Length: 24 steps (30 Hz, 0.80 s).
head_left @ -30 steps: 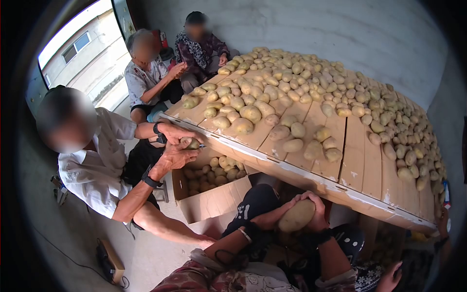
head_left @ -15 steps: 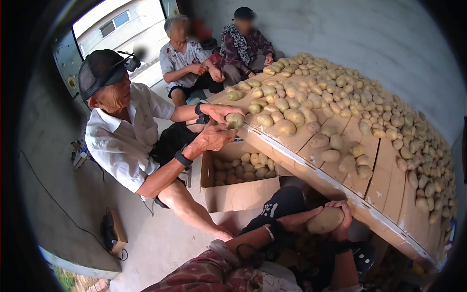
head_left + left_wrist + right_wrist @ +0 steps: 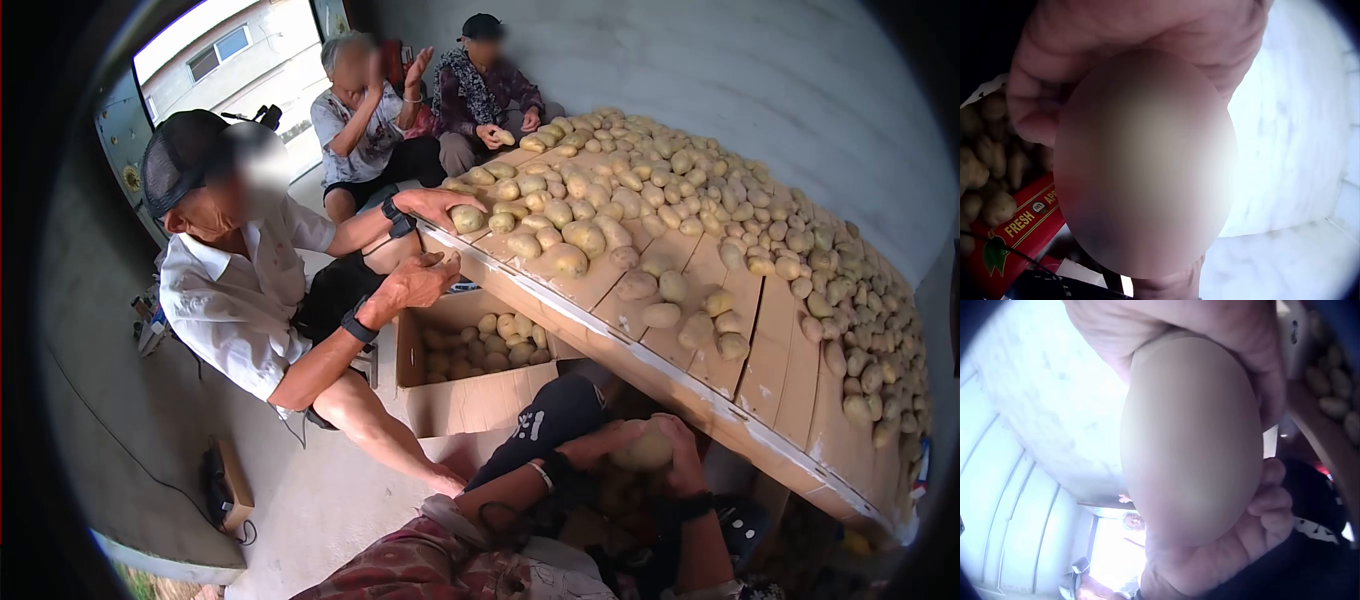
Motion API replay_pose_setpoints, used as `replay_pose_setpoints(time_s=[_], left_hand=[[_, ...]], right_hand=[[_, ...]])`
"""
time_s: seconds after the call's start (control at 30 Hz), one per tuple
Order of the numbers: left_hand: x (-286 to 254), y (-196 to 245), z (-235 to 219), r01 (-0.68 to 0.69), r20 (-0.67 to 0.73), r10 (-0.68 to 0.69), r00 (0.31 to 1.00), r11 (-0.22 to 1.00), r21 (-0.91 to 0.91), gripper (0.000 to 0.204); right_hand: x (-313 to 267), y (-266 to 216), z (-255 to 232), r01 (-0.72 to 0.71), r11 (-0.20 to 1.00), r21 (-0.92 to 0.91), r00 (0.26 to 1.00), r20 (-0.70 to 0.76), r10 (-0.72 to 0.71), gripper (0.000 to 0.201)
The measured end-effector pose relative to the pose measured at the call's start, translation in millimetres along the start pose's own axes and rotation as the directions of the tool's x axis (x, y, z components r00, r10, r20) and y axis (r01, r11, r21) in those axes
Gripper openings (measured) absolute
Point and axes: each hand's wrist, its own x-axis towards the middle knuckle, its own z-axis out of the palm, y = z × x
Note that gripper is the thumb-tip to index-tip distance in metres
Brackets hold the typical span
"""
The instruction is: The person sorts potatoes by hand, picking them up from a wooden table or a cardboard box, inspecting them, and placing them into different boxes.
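Both my hands hold one large pale potato (image 3: 643,452) in front of my knees, just below the low edge of the sloping wooden table (image 3: 740,400). My left hand (image 3: 597,442) curls round its left side and my right hand (image 3: 686,452) wraps over its top and right side. In the left wrist view the potato (image 3: 1147,162) fills the frame as a blur, with my fingers (image 3: 1147,31) bent over its top. In the right wrist view the potato (image 3: 1191,437) sits between my fingers (image 3: 1254,344) and my palm.
Several loose potatoes (image 3: 700,190) cover the table. An open cardboard box (image 3: 470,400) part full of potatoes stands on the floor at my left. A seated person in a white shirt (image 3: 230,300) handles a potato (image 3: 466,218) at the table edge; two more people sit behind. A red box (image 3: 1016,228) lies below my left hand.
My hands have sunk a little and closed further over the potato. The person in the white shirt moved a potato onto the table edge with one hand. A person at the back raised a hand.
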Motion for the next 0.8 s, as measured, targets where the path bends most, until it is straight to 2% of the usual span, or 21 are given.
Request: replay_pose_setpoints(time_s=[0.03,0.07,0.13,0.17,0.23,0.27,0.3,0.33,0.43,0.57,0.63,0.67,0.73,0.8], left_hand=[[-1.2,0.2,0.3,-0.025,0.046,0.027,0.999,0.999,-0.042,0.069],[-4.1,1.8,-0.2,-0.016,0.05,0.018,0.999,0.999,-0.039,0.069],[-18.4,29.1,13.7,0.012,0.028,-0.015,0.999,0.994,0.112,0.066],[-25.7,43.0,22.1,0.015,0.033,-0.019,0.999,0.994,0.108,0.066],[-38.3,62.5,34.5,0.149,0.038,-0.156,0.987,0.979,0.139,0.066],[-31.6,50.4,30.7,0.148,0.038,-0.155,0.987,0.978,0.146,0.066],[-18.7,28.4,23.5,0.109,0.055,-0.113,0.992,0.991,0.071,0.066],[-14.1,25.8,23.2,0.073,0.072,-0.072,0.995,0.997,-0.009,0.067],[-16.6,30.2,23.8,0.057,0.128,-0.05,0.991,0.997,-0.05,0.069],[-12.3,21.6,24.8,0.03,0.076,-0.026,0.997,0.998,-0.05,0.068],[-15.0,25.6,22.3,0.11,0.089,-0.104,0.991,0.992,-0.062,0.067],[-17.4,27.6,22.0,0.11,0.087,-0.104,0.991,0.992,-0.061,0.067],[-19.1,29.2,27.6,0.077,0.064,-0.07,0.995,0.992,-0.101,0.068],[-20.4,33.3,30.3,0.08,0.046,-0.077,0.996,0.994,-0.073,0.067]], right_hand=[[-0.2,2.9,-0.8,-0.145,0.97,0.196,0.989,-0.013,0.15,0.026],[-0.4,5.6,-0.8,-0.145,0.968,0.203,0.988,-0.02,0.152,0.026],[1.3,8.0,-1.4,-0.095,0.973,0.211,0.995,-0.019,0.102,0.025],[0.7,4.6,-1.3,-0.099,0.973,0.21,0.994,-0.025,0.106,0.025],[-1.5,-3.6,2.6,-0.09,0.973,0.213,0.995,-0.014,0.095,0.024],[0.0,-1.0,1.5,-0.084,0.973,0.215,0.996,-0.014,0.089,0.024],[3.8,4.3,-1.0,-0.074,0.974,0.214,0.994,-0.059,0.089,0.024],[7.6,9.1,-3.2,-0.068,0.975,0.212,0.99,-0.105,0.092,0.023],[14.8,21.3,-6.2,-0.078,0.955,0.287,0.977,-0.171,0.131,0.024],[8.1,11.2,-4.7,-0.049,0.963,0.266,0.981,-0.167,0.096,0.024],[7.6,10.5,-2.1,0.093,0.995,0.031,0.983,-0.159,-0.087,0.024],[9.4,11.7,-0.9,0.093,0.995,0.033,0.984,-0.158,-0.087,0.024],[11.2,14.3,-4.5,-0.005,0.977,0.215,0.984,-0.174,0.043,0.024],[9.5,11.1,-4.3,-0.008,0.971,0.241,0.983,-0.175,0.052,0.023]])
